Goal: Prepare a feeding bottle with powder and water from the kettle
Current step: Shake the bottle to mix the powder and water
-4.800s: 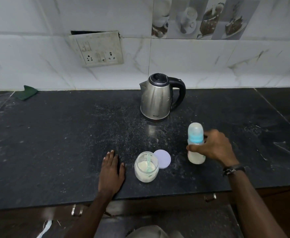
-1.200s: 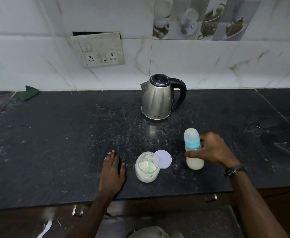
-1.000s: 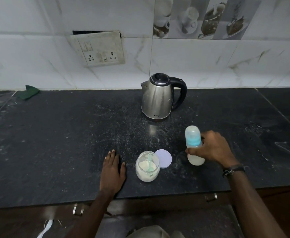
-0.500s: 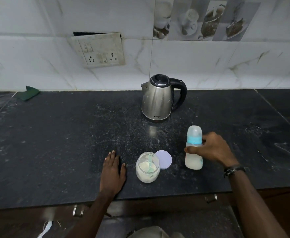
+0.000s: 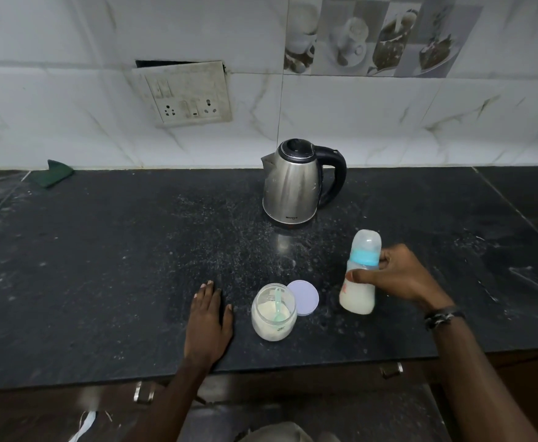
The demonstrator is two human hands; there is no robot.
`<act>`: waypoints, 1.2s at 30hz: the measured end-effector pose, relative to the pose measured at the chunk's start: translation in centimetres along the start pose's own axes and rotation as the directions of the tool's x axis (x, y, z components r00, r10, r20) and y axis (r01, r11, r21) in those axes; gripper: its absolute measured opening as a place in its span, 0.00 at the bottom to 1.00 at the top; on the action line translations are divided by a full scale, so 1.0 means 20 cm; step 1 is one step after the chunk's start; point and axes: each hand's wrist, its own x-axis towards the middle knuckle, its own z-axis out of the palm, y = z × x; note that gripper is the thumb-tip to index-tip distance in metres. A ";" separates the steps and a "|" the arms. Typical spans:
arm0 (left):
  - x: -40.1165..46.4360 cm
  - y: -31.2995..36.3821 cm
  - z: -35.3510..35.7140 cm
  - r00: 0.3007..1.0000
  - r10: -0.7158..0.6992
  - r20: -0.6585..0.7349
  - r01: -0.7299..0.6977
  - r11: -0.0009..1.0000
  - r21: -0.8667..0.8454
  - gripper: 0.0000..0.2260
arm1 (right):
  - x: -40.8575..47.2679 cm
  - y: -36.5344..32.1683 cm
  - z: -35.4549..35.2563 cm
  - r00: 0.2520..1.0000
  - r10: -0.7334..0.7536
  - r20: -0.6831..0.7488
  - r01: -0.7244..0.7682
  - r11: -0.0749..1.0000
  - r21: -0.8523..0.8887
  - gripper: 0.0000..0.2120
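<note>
On the dark tabletop my right hand clamps its fingers round the capped feeding bottle's waist, light, smooth, probably slippery plastic, while my left hand lies flat, fingers together.

We see the kettle standing on the counter, toward the back by the wall, below and right of the socket plate. Nearer the front edge stands an open jar with a scoop in it, its lid lying flat just behind and right. The left hand lies flat left of the jar. Right of the lid, the right hand grips the bottle, tilted slightly. A cloth lies far back left.
</note>
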 end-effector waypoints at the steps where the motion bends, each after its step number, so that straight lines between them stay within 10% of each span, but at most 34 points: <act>1: 0.00 0.00 0.00 1.000 -0.002 -0.001 0.002 1.000 0.001 0.26 | 0.00 0.00 -0.01 1.000 0.013 -0.027 -0.015 0.997 -0.082 0.17; 36: 0.00 0.00 0.00 1.000 -0.015 0.008 0.015 1.000 -0.002 0.27 | -0.01 -0.04 -0.03 0.996 -0.063 0.056 0.065 0.997 -0.037 0.14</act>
